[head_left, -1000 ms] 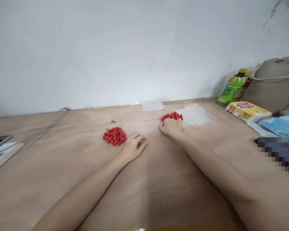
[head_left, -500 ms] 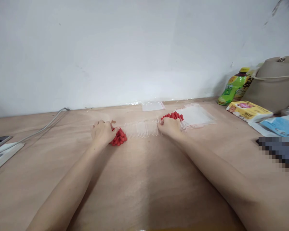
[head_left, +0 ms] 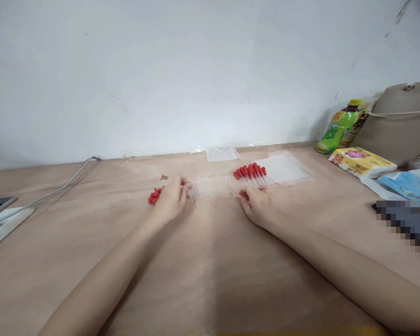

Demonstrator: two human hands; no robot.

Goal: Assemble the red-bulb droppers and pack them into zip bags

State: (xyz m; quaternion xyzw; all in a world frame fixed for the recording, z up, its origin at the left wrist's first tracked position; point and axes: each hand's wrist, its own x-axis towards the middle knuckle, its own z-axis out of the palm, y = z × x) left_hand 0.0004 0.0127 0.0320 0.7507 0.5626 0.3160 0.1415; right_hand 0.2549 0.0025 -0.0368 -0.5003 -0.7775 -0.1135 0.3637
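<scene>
A row of thin clear tubes (head_left: 210,187) lies side by side in the middle of the table. My left hand (head_left: 173,196) is at the row's left end, fingers curled together; whatever they hold is hidden. Behind that hand a heap of red rubber bulbs (head_left: 155,195) shows in part. My right hand (head_left: 259,203), just past the row's right end, pinches one thin clear tube (head_left: 232,189) that points left. Directly beyond it lie several droppers (head_left: 251,171), clear tubes with red bulbs on their far ends.
Clear plastic bags (head_left: 285,167) lie behind the droppers, and a smaller bag (head_left: 222,154) is near the wall. To the right are a green bottle (head_left: 338,128), a yellow tissue pack (head_left: 362,162), a blue packet (head_left: 409,184) and a beige bag (head_left: 399,123). A cable (head_left: 65,186) runs at left.
My left hand has moved right, off the red bulbs to the tubes. My right hand has drawn back from the droppers, uncovering them, and a tube now shows in its fingers.
</scene>
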